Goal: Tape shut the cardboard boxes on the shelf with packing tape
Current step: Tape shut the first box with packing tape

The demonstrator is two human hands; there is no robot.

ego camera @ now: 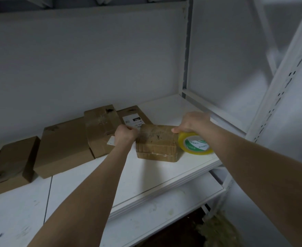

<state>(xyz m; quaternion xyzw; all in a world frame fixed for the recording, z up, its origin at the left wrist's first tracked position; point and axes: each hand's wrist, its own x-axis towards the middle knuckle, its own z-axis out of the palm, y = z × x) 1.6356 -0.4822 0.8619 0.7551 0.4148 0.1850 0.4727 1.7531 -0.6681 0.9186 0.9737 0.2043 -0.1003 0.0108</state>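
Cardboard box: small, brown, set flat on white shelf near its front edge, at about 5 o'clock from centre of view. Glossy film across top; clear strip along near side.

Left hand: placed at 9 o'clock of this box, on its upper left corner. Fingers curled tight, gripping that corner. Cannot tell whether a tape end lies under them.

Right hand: placed at 2 o'clock of the box. Fingers curled over top of tape roll, holding it from above; thumb tip at the box's upper right edge.

Tape roll: yellow, with white and green core label facing the camera. Stands on edge at 3 o'clock of the box, touching its right side, close to the shelf front.

Other stock on same shelf, running from 11 o'clock round to 9 o'clock:
- labelled flat box at 11 o'clock, partly behind left hand.
- tall worn box at 10 o'clock, just beside left hand.
- wide plain box at 9 o'clock, touching the tall one.
- low box farther out at 9 o'clock, near left frame edge.

Perforated upright at 2 o'clock. Lower shelf at 6 o'clock, marked with stains.
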